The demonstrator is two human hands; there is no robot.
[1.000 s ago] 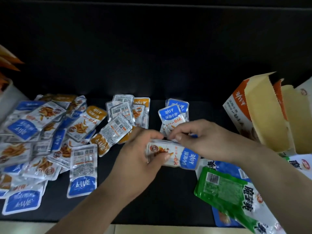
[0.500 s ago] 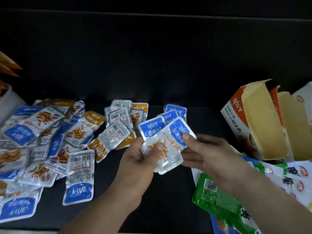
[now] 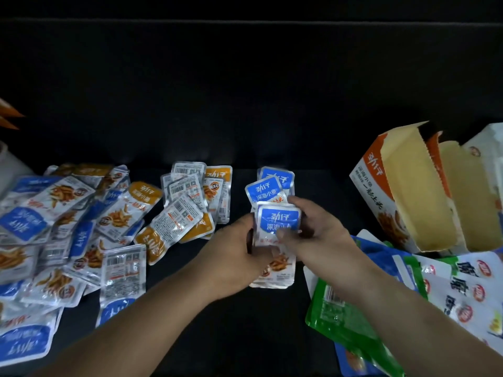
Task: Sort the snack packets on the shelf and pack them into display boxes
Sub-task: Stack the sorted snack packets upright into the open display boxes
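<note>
1. Both hands are together at centre. The left hand (image 3: pixel 234 257) grips the left edge of a stack of blue-topped fish packets (image 3: pixel 277 220).
2. The right hand (image 3: pixel 321 235) pinches the same stack, thumb on the front!
3. Two more blue packets (image 3: pixel 268 186) lie just behind it on the black shelf (image 3: pixel 245 118).
4. A loose packet pile (image 3: pixel 68 227) sprawls to the left.
5. On the right an open display box (image 3: pixel 402 191) stands tilted, with a green bag (image 3: pixel 345 322) lying near it.
</note>
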